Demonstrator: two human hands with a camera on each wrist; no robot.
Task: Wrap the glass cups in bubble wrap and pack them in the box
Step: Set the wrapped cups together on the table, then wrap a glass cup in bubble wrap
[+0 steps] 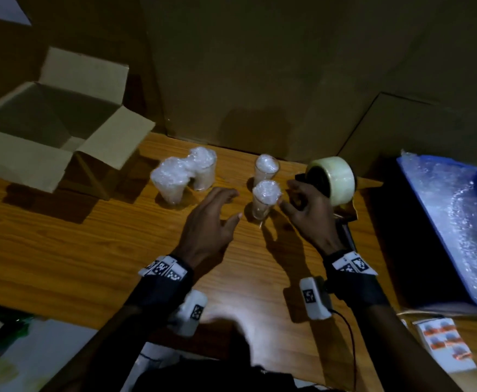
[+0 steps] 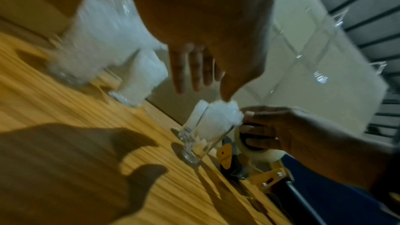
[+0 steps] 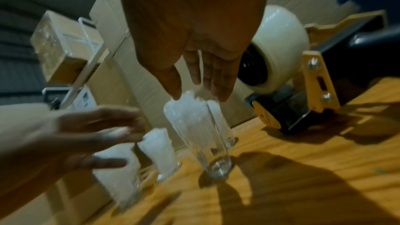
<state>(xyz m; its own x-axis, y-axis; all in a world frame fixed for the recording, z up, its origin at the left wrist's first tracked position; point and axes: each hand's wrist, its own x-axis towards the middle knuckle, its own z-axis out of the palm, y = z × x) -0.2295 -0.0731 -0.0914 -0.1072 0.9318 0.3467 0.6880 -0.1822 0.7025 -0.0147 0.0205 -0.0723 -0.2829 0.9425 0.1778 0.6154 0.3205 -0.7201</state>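
Note:
Two glass cups stuffed with bubble wrap stand mid-table: a near cup (image 1: 264, 199) (image 2: 207, 126) (image 3: 194, 126) and a far cup (image 1: 265, 165). Left of them stand two more cups (image 1: 186, 174) (image 2: 97, 44) covered in bubble wrap. An open cardboard box (image 1: 47, 123) sits at the far left. My left hand (image 1: 228, 205) hovers just left of the near cup, fingers spread, holding nothing. My right hand (image 1: 285, 193) is at the near cup's right rim. Its fingers are loosely curled and its fingertips (image 3: 223, 95) sit at the top of the wrap; it does not grip the cup.
A tape dispenser (image 1: 333, 179) (image 3: 279, 47) with a clear roll stands right behind my right hand. A blue bin (image 1: 418, 176) holding bubble wrap is at the right. Large cardboard sheets line the back. A sticker sheet (image 1: 443, 343) lies at the near right.

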